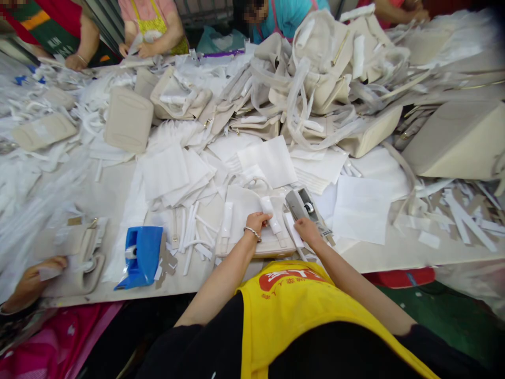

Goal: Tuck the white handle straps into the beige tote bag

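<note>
While the pale bag (pixel 241 239) lies flat near the edge of the table (pixel 366 258), it looks light and soft-walled, likelier to crease than break; its side edges seem the best hold. The left hand's (pixel 258 221) fingers pinch the white-wrapped strap (pixel 270 208), whose wrapping may slip. The right hand's (pixel 308 231) bunched fingers sit beside the grey tape dispenser (pixel 296 202); their grip I cannot tell.

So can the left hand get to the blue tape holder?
Probably yes. The left hand is at the bag, but only low white strips and scraps seem to lie between that bag and the blue tape holder, and nothing covers its top.
</note>
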A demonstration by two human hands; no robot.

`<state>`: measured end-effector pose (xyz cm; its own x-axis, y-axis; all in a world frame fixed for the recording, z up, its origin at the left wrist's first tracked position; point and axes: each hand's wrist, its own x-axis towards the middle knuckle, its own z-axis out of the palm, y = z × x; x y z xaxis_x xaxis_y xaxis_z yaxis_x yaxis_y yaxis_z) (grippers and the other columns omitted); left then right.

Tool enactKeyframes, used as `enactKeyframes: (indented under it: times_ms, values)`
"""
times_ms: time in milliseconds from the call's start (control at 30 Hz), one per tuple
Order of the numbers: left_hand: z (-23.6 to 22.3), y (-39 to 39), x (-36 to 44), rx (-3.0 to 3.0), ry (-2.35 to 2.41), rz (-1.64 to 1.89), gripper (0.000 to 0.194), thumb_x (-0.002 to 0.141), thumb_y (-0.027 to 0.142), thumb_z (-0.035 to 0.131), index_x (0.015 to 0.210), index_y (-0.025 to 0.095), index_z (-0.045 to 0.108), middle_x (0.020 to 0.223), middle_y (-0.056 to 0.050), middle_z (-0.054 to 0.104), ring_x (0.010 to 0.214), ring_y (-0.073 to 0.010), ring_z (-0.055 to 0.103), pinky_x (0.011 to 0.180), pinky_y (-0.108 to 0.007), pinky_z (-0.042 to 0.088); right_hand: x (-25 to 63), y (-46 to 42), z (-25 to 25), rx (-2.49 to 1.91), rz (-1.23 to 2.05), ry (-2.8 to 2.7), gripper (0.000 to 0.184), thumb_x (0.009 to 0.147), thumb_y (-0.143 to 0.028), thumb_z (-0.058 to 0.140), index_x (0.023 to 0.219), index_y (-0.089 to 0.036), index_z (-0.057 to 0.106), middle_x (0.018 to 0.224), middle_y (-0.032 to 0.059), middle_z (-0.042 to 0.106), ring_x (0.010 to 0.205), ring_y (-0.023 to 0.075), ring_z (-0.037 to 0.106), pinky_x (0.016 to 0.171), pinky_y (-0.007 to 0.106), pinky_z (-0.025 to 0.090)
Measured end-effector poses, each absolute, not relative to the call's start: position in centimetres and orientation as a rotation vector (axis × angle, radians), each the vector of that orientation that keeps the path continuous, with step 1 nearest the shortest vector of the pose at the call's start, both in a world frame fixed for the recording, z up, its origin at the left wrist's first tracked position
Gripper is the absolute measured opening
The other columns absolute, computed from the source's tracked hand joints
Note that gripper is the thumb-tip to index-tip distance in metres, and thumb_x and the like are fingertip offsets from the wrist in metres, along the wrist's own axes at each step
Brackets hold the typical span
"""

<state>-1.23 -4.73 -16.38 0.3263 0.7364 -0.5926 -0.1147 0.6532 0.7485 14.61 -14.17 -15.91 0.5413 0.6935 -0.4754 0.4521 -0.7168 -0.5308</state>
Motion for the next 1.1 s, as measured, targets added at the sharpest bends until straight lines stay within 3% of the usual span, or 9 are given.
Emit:
enactKeyframes:
  times_ms: [133, 267, 467, 567, 700, 867, 1100]
  values:
    - [-16.1, -4.7, -1.2, 0.677, 1.098, 0.612, 0.027, 0.042, 0.024, 0.069, 0.042, 0.014, 0.044, 0.037, 0.005, 0.040, 0.038, -0.0048, 0.035, 0.040, -0.021, 0.024, 13.6, -15.0, -16.3, -2.346, 1.115, -0.885, 0.015, 0.065, -0.024, 0.048, 0.074, -0.016, 0.057, 0.063, 0.0041, 0.058, 0.059, 0.0161, 0.054, 0.053, 0.025, 0.041]
    - [-16.0, -4.6, -1.0, 0.683, 1.102, 0.592, 0.029, 0.040, 0.026, 0.070, 0.042, 0.014, 0.043, 0.036, 0.006, 0.038, 0.038, -0.0047, 0.034, 0.040, -0.021, 0.024, 13.7, -15.2, -15.7, -1.967, 1.438, -0.651, 0.020, 0.072, -0.028, 0.042, 0.079, -0.016, 0.056, 0.064, 0.0037, 0.059, 0.057, 0.0138, 0.054, 0.053, 0.026, 0.046]
    - [-16.0, -4.6, -0.9, 0.671, 1.086, 0.602, 0.028, 0.042, 0.025, 0.069, 0.043, 0.014, 0.043, 0.036, 0.006, 0.037, 0.037, -0.0045, 0.034, 0.041, -0.021, 0.024, 15.4, -15.6, -13.6, -1.452, 1.767, -0.560, 0.024, 0.062, -0.020, 0.057, 0.085, -0.014, 0.058, 0.077, 0.0027, 0.062, 0.069, 0.0120, 0.057, 0.072, 0.027, 0.047]
    - [-15.9, -4.6, -0.8, 0.666, 1.097, 0.594, 0.029, 0.041, 0.025, 0.070, 0.044, 0.014, 0.043, 0.037, 0.006, 0.037, 0.038, -0.0042, 0.034, 0.040, -0.021, 0.024, 15.4, -15.7, -13.1, -1.456, 1.723, -0.628, 0.024, 0.060, -0.024, 0.062, 0.081, -0.015, 0.060, 0.066, -0.0016, 0.060, 0.061, 0.0099, 0.055, 0.068, 0.026, 0.047]
    - [-15.8, -4.6, -0.7, 0.672, 1.111, 0.593, 0.029, 0.041, 0.025, 0.070, 0.044, 0.014, 0.043, 0.038, 0.006, 0.038, 0.039, -0.0038, 0.034, 0.041, -0.020, 0.025, 14.7, -15.0, -12.8, -1.525, 1.609, -0.627, 0.024, 0.062, -0.034, 0.062, 0.074, -0.014, 0.059, 0.059, -0.0008, 0.059, 0.054, 0.0099, 0.054, 0.058, 0.024, 0.047]
    - [-15.9, -4.6, -0.7, 0.673, 1.121, 0.589, 0.029, 0.042, 0.025, 0.070, 0.045, 0.014, 0.044, 0.038, 0.006, 0.038, 0.039, -0.0039, 0.034, 0.041, -0.021, 0.027, 13.7, -14.3, -13.1, -1.584, 1.508, -0.534, 0.022, 0.061, -0.035, 0.062, 0.059, -0.015, 0.054, 0.047, -0.0025, 0.053, 0.045, 0.0075, 0.048, 0.043, 0.018, 0.039]
    - [-15.8, -4.6, -0.7, 0.672, 1.145, 0.582, 0.029, 0.042, 0.025, 0.070, 0.045, 0.014, 0.043, 0.039, 0.006, 0.038, 0.039, -0.0034, 0.034, 0.041, -0.020, 0.028, 14.2, -14.5, -13.5, -1.553, 1.500, -0.645, 0.028, 0.064, -0.042, 0.058, 0.065, -0.015, 0.053, 0.049, -0.0023, 0.054, 0.044, 0.0078, 0.048, 0.041, 0.019, 0.039]
